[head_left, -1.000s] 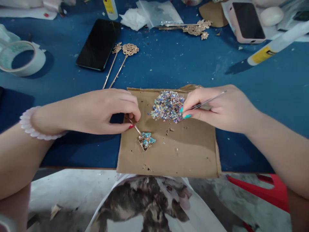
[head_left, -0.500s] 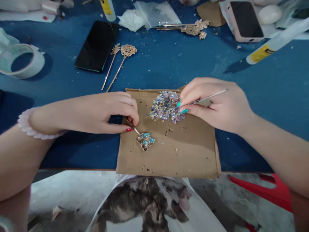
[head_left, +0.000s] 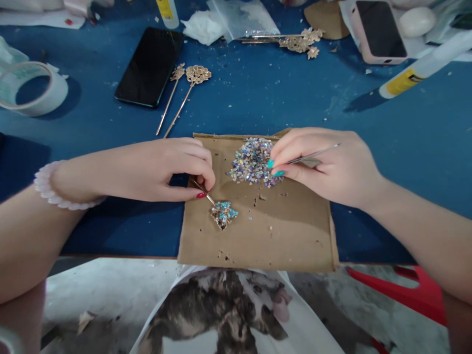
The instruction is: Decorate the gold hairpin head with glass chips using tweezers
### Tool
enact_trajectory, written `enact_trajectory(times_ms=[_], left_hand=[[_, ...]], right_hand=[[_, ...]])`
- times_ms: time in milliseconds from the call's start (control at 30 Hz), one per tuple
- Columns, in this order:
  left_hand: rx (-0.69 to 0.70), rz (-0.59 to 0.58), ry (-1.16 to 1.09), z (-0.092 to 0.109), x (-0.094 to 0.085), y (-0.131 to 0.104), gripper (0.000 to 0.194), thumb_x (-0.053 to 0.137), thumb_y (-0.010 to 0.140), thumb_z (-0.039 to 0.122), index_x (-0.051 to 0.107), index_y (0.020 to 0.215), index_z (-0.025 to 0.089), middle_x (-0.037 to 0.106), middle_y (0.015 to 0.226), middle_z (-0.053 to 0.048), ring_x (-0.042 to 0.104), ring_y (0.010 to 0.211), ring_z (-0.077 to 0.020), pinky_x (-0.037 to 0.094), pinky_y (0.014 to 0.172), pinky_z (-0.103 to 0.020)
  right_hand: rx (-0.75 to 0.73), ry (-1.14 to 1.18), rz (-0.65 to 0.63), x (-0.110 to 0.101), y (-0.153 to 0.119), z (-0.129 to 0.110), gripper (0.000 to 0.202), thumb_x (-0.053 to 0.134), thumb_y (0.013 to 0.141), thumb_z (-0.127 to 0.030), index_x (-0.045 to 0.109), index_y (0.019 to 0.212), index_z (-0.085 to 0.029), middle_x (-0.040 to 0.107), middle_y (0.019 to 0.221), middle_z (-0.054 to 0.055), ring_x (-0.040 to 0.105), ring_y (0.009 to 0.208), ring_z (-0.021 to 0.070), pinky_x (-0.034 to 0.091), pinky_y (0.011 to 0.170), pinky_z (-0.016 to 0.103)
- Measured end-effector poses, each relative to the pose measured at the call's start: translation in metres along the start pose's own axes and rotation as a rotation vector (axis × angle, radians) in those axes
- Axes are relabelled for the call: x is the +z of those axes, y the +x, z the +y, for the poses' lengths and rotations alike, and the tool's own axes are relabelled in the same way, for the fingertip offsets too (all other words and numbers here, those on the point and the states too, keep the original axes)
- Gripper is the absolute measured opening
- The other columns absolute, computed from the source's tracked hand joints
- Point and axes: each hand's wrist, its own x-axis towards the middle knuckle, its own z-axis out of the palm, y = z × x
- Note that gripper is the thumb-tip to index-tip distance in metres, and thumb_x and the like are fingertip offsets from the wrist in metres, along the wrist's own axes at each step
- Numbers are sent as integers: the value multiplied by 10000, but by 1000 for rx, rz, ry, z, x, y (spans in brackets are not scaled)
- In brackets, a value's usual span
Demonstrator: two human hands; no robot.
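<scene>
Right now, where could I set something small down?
Mostly bare, bar specks: blue table between the paired gold pins and slanting tube, beyond the cardboard; the cardboard's near right corner. Crowded: around the plastic bag, and the chip pile by the right hand.

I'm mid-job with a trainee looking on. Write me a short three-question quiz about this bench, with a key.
1. Fill in: the gold-coloured metal ornament set with turquoise chips is held by its stem in the ____ hand.
2. True or false: the flat black phone lies on the blue tabletop, off the brown cardboard sheet.
3. Multiple choice: the right hand, gripping a thin silver metal tool, is nearest to:
A) the white roll of tape
B) the pile of small multicoloured chips
C) the white crumpled tissue

Key: 1. left hand; 2. true; 3. B.
</scene>
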Motion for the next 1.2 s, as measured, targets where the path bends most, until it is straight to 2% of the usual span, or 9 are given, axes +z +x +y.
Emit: enact_trajectory(times_ms=[433,667,833,1000,1200], left_hand=[[-3,-3,6,-1,1,0,120,527,1010,319,633,998,264,629,957,14,581,924,-123,437,829,-217],[3,3,10,-1,2,1,123,521,1011,314,632,991,263,629,951,16,580,920,-125,434,823,-216],[-2,-3,9,-2,3,2,126,515,1013,313,631,999,266,625,959,11,578,926,-129,434,830,-224],[-9,-1,5,-1,2,1,128,515,1012,311,631,989,263,624,951,13,577,922,-126,431,830,-224],[-8,-2,-3,-1,2,1,113,531,1000,300,636,981,264,629,943,4,581,905,-138,438,811,-237]], right_hand=[[-22,-46,17,0,0,0,98,641,958,-167,629,864,-193,705,848,8,694,827,152,515,717,281],[10,-51,34,0,-1,2,107,649,957,-193,636,851,-194,709,839,10,702,813,157,510,696,288],[88,-43,24,0,-2,1,87,654,952,-208,655,865,-201,731,866,-1,719,828,162,514,709,287],[142,-46,21,0,-2,-1,111,650,957,-251,690,863,-208,748,861,-10,717,783,163,493,652,285],[143,-56,23,0,-1,0,117,645,938,-224,694,833,-214,749,838,-16,716,738,160,489,607,283]])
